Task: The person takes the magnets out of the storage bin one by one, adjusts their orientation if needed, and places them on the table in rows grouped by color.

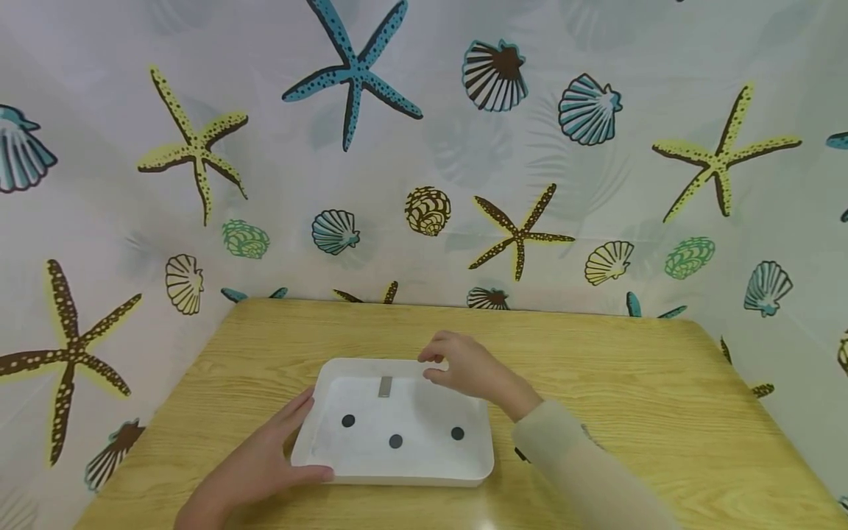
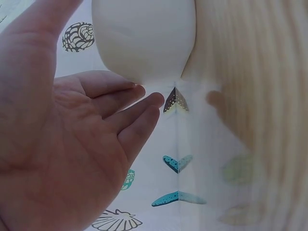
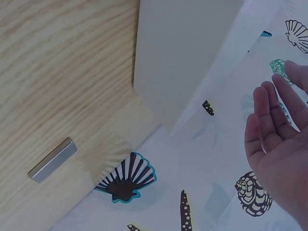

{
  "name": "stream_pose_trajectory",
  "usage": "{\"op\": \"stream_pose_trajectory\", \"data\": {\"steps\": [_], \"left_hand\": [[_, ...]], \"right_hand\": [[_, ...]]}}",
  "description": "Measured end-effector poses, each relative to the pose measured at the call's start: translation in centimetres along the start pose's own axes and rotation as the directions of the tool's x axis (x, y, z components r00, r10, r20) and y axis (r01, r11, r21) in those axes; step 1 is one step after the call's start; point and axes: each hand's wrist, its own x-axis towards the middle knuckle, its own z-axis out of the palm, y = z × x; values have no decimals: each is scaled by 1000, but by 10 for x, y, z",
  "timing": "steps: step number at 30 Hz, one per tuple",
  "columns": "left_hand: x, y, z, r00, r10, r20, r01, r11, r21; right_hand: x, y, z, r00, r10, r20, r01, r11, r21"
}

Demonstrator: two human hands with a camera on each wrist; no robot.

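Your left hand (image 1: pixel 261 458), fingers spread, braces the white tray (image 1: pixel 414 477) on the table (image 1: pixel 629 375); a bump from your right hand (image 1: pixel 469 366), fingers parted above it, could shift the metal bar (image 1: pixel 385 386).

Lower centre, the tray (image 1: pixel 424 408) is white, its discs (image 1: pixel 396 442) black; the table (image 1: pixel 629 383) wood-grained yellow; the backdrop (image 1: pixel 424 162) starfish-patterned white.

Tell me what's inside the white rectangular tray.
In the tray, three dark round spots and one grey rectangular piece show. The right grip covers its far right corner; what's there cannot be seen.
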Motion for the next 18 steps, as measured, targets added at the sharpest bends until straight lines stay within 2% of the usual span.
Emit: {"op": "stream_pose_trajectory", "data": {"steps": [9, 18], "left_hand": [[1, -1, 0, 999, -25, 29, 26, 999, -33], [1, -1, -1, 999, -32, 32, 34, 998, -44]], "right_hand": [[16, -13, 7, 999, -30, 44, 33, 998, -62], [29, -22, 21, 992, 13, 127, -4, 997, -73]]}}
